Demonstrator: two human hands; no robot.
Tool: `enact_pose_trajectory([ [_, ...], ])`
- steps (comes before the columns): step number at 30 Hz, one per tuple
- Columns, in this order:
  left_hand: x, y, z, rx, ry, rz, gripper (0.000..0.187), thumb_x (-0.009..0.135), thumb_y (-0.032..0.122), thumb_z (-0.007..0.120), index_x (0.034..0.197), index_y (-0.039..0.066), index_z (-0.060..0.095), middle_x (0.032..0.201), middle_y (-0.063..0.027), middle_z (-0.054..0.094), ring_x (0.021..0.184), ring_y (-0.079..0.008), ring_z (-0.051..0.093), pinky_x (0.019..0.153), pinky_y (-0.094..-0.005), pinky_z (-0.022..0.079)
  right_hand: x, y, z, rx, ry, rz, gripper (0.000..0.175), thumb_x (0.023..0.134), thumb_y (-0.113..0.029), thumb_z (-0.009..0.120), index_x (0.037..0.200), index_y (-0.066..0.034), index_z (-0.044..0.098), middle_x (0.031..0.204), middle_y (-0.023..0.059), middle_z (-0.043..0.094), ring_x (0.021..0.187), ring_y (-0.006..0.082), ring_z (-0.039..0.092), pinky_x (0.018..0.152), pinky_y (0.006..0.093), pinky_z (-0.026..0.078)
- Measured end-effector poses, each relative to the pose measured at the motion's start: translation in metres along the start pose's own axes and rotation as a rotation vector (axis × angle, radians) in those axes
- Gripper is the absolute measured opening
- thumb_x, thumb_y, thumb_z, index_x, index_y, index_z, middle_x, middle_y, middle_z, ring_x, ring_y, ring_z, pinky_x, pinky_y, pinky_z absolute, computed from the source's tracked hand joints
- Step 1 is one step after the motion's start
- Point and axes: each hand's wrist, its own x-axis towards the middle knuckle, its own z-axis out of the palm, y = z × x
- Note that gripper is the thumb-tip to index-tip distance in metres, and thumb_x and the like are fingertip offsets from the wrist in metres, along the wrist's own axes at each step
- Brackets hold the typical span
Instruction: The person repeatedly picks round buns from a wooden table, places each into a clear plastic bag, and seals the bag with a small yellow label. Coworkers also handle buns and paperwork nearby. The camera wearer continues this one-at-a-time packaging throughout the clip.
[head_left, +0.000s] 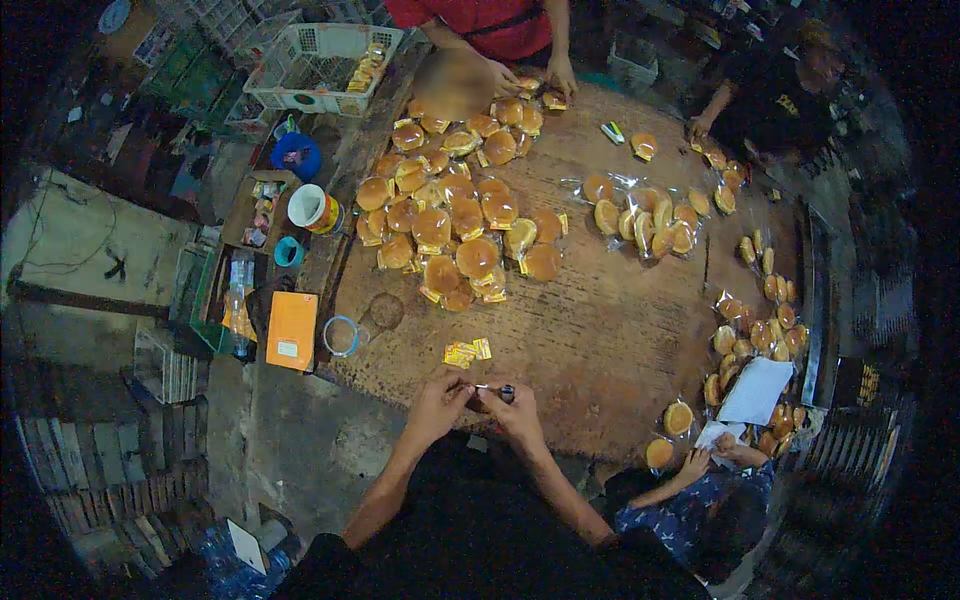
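My left hand (440, 401) and my right hand (513, 405) meet at the near edge of a wooden table (600, 322). Between their fingertips is a small, thin whitish thing, too small to name. A small dark object (507, 391) with a shiny end is held in my right hand. Just beyond my hands lies a little pile of yellow printed labels (466, 352). Farther off spreads a large heap of round buns (477, 258) in clear wrappers, many with yellow labels at their edges.
Clear-bagged buns (652, 217) lie right of the heap; more line the right edge near a white paper sheet (756, 391). A tape roll (341, 336), orange envelope (292, 330), white tub (309, 206) and plastic crate (315, 67) are left. Co-workers' hands are at the far side and right.
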Motion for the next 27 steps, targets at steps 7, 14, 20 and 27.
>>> enact_pose_trajectory([
  [7,0.0,0.002,0.012,-0.285,0.005,-0.155,0.021,0.089,0.01,0.067,0.108,0.002,0.069,0.097,-0.0116,0.072,0.093,-0.0198,0.067,0.086,-0.0342,0.052,0.017,0.002,-0.003,0.095,0.109,0.04,0.023,0.085,-0.015,0.077,0.097,-0.0027,0.063,0.084,0.0026,0.065,0.071,0.0089,0.06,0.06,0.0236,0.049],
  [14,-0.02,-0.064,-0.012,-0.22,-0.157,-0.166,0.023,0.088,0.013,0.07,0.108,0.003,0.071,0.099,-0.0117,0.072,0.09,-0.0187,0.067,0.086,-0.0333,0.052,0.01,0.025,0.014,-0.048,-0.169,0.231,0.025,0.086,-0.018,0.077,0.101,-0.0015,0.066,0.085,0.0013,0.066,0.069,0.0074,0.058,0.06,0.0226,0.044],
  [20,-0.048,-0.134,0.001,-0.599,-0.094,-0.461,0.021,0.089,0.016,0.07,0.104,0.001,0.072,0.094,-0.0059,0.072,0.084,-0.0144,0.065,0.077,-0.0303,0.053,0.01,0.052,0.04,-0.455,-0.128,-0.095,0.023,0.086,-0.026,0.076,0.09,-0.0035,0.071,0.078,0.0045,0.068,0.071,0.0107,0.059,0.064,0.0295,0.047],
  [27,-0.1,-0.185,-0.027,-0.609,0.179,-0.641,0.014,0.086,0.008,0.072,0.096,0.0,0.072,0.084,-0.0029,0.069,0.075,-0.01,0.061,0.07,-0.0267,0.049,0.112,0.132,0.027,-0.598,0.297,0.186,0.03,0.088,-0.028,0.074,0.095,0.0007,0.065,0.079,0.0071,0.062,0.072,0.0157,0.06,0.064,0.0342,0.047],
])
